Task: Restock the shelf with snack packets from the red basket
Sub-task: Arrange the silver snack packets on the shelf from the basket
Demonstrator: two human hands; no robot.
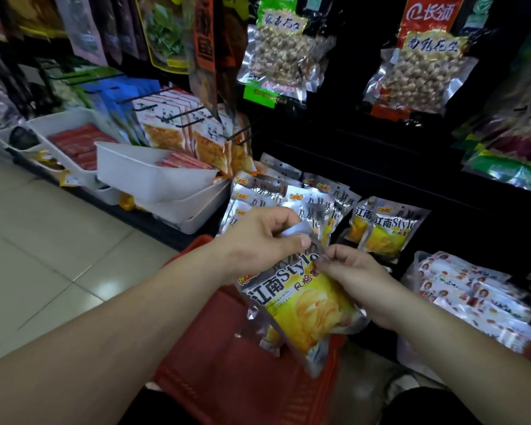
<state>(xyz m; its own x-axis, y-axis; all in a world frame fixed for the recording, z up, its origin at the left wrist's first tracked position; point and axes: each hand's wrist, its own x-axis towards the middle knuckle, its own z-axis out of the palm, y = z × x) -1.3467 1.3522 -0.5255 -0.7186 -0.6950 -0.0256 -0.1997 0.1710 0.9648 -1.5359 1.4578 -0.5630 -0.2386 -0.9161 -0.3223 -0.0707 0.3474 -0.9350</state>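
Note:
A silver and yellow chip packet (307,305) hangs above the red basket (227,372), which sits low in front of me. My left hand (264,237) pinches the packet's silver top edge. My right hand (359,280) grips its right side, fingers behind the packet. Another packet edge (267,338) pokes out of the basket under it. Just beyond my hands, matching packets (292,197) hang in rows on the dark shelf, with two more (383,228) to their right.
White bins (154,176) with red sticks stand on the low shelf at left, over a pale tiled floor (43,240). Panda-print packets (181,130) hang on metal hooks. Peanut bags (282,53) hang above. Red and white packets (472,296) lie at right.

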